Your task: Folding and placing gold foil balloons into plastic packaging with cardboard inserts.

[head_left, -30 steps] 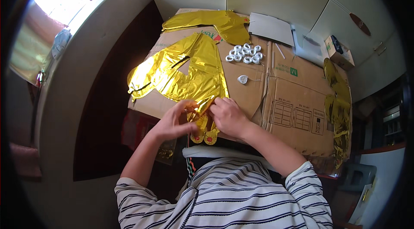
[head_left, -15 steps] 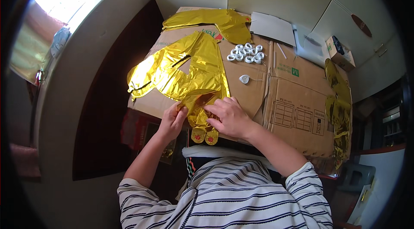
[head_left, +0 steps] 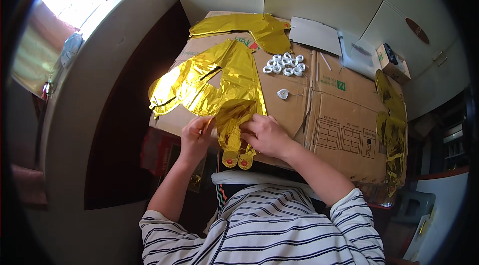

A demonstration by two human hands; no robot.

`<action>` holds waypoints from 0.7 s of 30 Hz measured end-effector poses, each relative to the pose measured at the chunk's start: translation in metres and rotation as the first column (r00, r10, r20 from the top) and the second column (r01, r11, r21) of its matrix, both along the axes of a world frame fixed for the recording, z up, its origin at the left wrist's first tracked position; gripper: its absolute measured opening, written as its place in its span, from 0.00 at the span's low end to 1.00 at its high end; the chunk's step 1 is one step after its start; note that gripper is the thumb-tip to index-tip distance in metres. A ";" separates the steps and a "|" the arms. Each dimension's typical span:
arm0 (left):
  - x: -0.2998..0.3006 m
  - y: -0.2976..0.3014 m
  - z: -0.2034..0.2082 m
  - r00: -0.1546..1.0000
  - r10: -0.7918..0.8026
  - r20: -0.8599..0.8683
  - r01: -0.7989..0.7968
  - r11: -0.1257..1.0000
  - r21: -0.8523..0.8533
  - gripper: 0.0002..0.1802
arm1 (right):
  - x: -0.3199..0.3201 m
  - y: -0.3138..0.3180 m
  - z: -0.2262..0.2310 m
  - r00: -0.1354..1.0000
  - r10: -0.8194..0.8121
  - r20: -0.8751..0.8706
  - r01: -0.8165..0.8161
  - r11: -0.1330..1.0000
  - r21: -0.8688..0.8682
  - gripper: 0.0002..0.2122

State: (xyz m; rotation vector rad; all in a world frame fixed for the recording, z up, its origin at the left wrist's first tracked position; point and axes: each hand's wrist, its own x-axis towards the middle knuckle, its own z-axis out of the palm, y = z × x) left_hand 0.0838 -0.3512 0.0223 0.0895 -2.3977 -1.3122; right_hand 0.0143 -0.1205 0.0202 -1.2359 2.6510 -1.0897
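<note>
A flat gold foil balloon [head_left: 192, 75] lies across the left half of the cardboard, creased and shiny, with a slot-like opening in it. At the near edge, its folded end hangs down with two rounded tabs [head_left: 238, 159] bearing red marks. My left hand [head_left: 196, 137] pinches the left edge of this folded foil, fingers closed. My right hand [head_left: 266, 135] grips the right edge with bent fingers; its fingertips are partly hidden by the foil. Behind it lies another gold foil balloon [head_left: 269, 30].
Several small white ribbon rolls [head_left: 284, 64] are grouped right of the balloon, with a single roll [head_left: 283, 94] nearer me. The cardboard [head_left: 339, 105] spans the table. A white sheet [head_left: 315, 35] and a small box [head_left: 393, 63] stand behind; more gold foil [head_left: 392, 140] drapes over the right edge.
My left hand has shifted slightly left and turned, its fingers now pinched at the foil's edge. My right fingers have curled inward from lying extended over the foil. The folded end opens a little wider.
</note>
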 end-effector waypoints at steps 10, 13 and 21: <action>-0.063 -0.052 0.048 0.997 0.078 -0.019 -0.065 0.921 0.385 0.12 | -0.002 -0.019 0.027 0.954 0.056 -0.296 0.010 0.976 0.215 0.14; -0.077 -0.046 0.065 0.992 0.107 -0.072 -0.058 0.869 0.492 0.13 | -0.032 -0.039 0.023 0.977 0.026 -0.210 -0.006 0.996 0.095 0.18; -0.140 -0.142 0.099 0.921 0.346 -0.178 -0.218 0.838 0.500 0.20 | -0.057 -0.058 0.003 0.984 0.018 -0.178 0.062 0.898 0.437 0.31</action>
